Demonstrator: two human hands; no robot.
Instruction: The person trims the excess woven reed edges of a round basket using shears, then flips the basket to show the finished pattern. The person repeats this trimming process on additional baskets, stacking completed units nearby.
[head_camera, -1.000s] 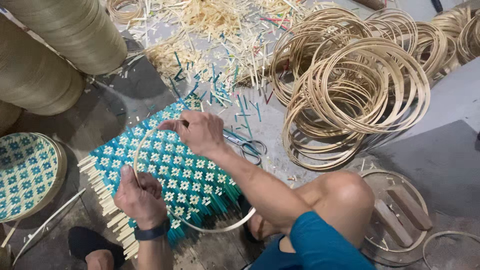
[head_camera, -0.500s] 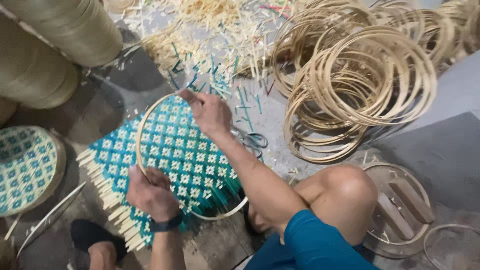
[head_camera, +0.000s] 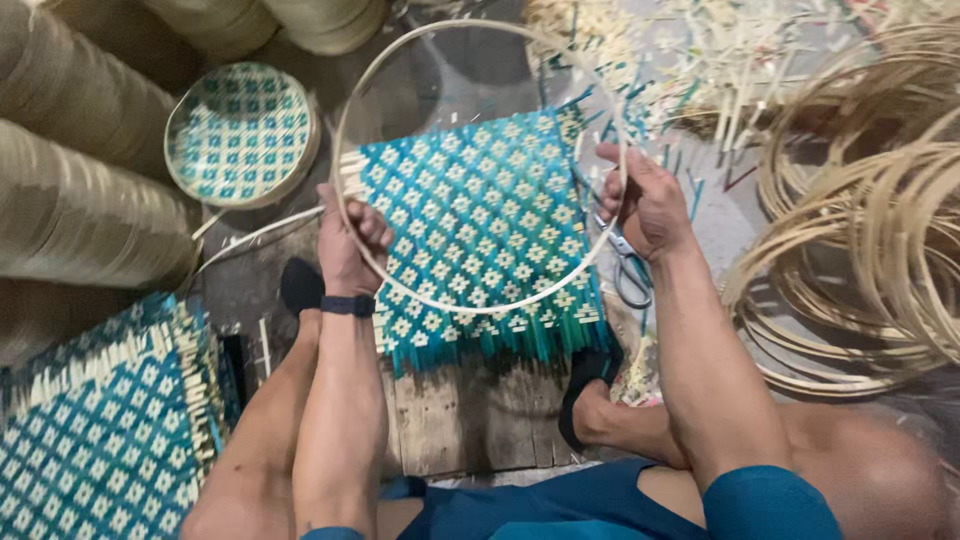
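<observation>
I hold a thin round bamboo hoop (head_camera: 440, 45) above a square teal and cream woven mat (head_camera: 485, 225). My left hand (head_camera: 345, 240) grips the hoop's left side; a dark band sits on that wrist. My right hand (head_camera: 650, 205) grips the hoop's right side. The mat lies on a wooden board (head_camera: 470, 410) between my knees, its teal strip ends fanning toward me. Scissors (head_camera: 630, 270) lie just under my right hand.
A finished round woven tray (head_camera: 240, 135) sits at upper left beside stacked tall rolls (head_camera: 80, 215). Another woven mat (head_camera: 100, 430) lies at lower left. A pile of bamboo hoops (head_camera: 870, 230) fills the right. Cut strips (head_camera: 720, 60) litter the floor behind.
The view has shifted right and closer. The hoop has come up off the mat and both hands now hold it at opposite sides, raised over the mat.
</observation>
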